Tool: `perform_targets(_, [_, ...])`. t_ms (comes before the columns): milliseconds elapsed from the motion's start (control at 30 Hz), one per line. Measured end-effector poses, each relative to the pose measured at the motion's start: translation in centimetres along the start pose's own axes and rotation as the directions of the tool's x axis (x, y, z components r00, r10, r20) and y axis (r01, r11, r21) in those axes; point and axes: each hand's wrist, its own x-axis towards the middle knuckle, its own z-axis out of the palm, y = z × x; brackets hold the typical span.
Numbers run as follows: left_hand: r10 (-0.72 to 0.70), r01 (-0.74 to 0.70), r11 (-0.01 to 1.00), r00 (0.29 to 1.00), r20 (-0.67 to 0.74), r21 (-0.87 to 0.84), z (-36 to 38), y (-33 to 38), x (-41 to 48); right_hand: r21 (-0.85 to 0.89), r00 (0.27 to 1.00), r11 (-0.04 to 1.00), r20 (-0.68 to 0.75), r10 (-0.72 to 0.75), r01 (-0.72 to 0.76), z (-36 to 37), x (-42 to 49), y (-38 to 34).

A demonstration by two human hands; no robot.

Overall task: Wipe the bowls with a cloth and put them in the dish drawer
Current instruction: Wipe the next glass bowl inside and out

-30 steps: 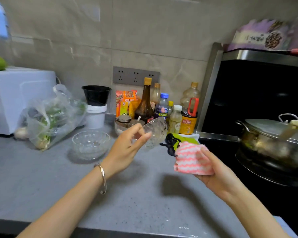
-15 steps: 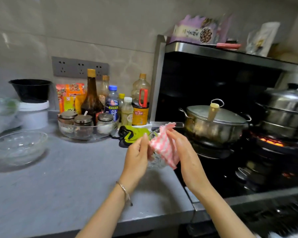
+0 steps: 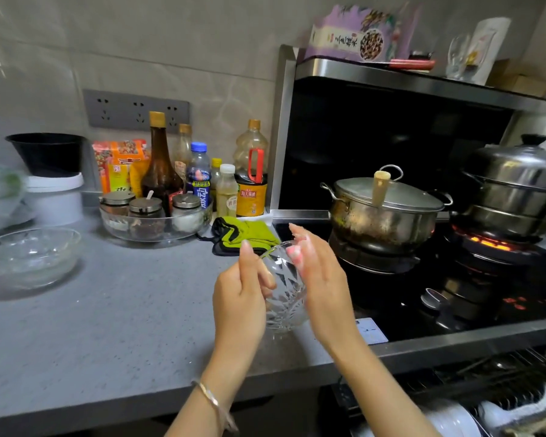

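My left hand (image 3: 238, 298) grips a clear cut-glass bowl (image 3: 284, 294) on edge above the counter's right end, thumb along its rim. My right hand (image 3: 320, 279) presses a pink-and-white cloth (image 3: 295, 252) into the bowl; only a scrap of cloth shows through the glass by my fingers. A second clear glass bowl (image 3: 29, 257) sits on the grey counter (image 3: 123, 326) at the far left. The open dish drawer (image 3: 486, 402) with white dishes lies below the stove at bottom right.
A glass tray of spice jars (image 3: 153, 220) and several bottles (image 3: 199, 181) line the wall. A green-and-black mitt (image 3: 243, 234) lies behind my hands. On the stove, a lidded pot (image 3: 385, 212) and a steamer (image 3: 511, 190) stand over a lit burner (image 3: 486, 242).
The view swung right from the counter to the stove. My hands came together: the cloth, held apart a second ago, is now pushed inside the bowl, which has tipped onto its edge.
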Motion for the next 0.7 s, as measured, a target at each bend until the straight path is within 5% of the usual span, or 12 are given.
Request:
perform_targets(67, [0.025, -0.025, 0.999, 1.000, -0.005, 0.031, -0.2, 0.3, -0.2, -0.323, 0.977, 0.925, -0.012, -0.214, 0.199, 1.2, -1.3, -1.1])
perform_targets(133, [0.028, -0.027, 0.997, 1.000, -0.008, 0.069, -0.4, 0.5, -0.6, -0.400, 0.952, 0.867, 0.051, -0.303, 0.298, 1.7, -1.6, -1.2])
perform_targets(233, [0.030, -0.028, 0.999, 0.999, -0.041, 0.036, -0.7, 1.0, -1.5, -0.044, 0.999, 0.998, 0.003, -0.038, 0.038, 0.6, -0.4, -1.1])
perform_targets(300, [0.015, -0.014, 1.000, 0.998, -0.068, 0.008, -0.8, 1.4, -2.1, 0.191, 0.985, 0.966, 0.033, 0.172, -0.175, 0.1, 0.2, -0.9])
perform_targets(400, [0.040, -0.038, 0.999, 0.995, -0.093, 0.027, -1.1, 1.4, -1.9, -0.034, 0.999, 0.999, -0.002, -0.041, 0.041, 1.2, -1.5, -2.2])
perform_targets(500, [0.091, -0.082, 0.990, 0.993, -0.070, 0.119, -1.4, 1.2, -1.7, -0.314, 0.965, 0.913, 0.057, -0.257, 0.261, 1.9, -1.8, -2.5])
perform_targets(600, [0.115, -0.105, 0.988, 0.990, -0.087, 0.110, -1.9, 1.3, -2.4, -0.058, 0.994, 0.994, 0.062, -0.087, 0.091, 1.2, -0.7, -2.4])
perform_targets(700, [0.144, -0.133, 0.986, 0.983, -0.114, 0.099, -2.4, 1.7, -2.8, 0.215, 0.985, 0.966, 0.127, 0.116, -0.142, 0.5, -0.3, -2.7])
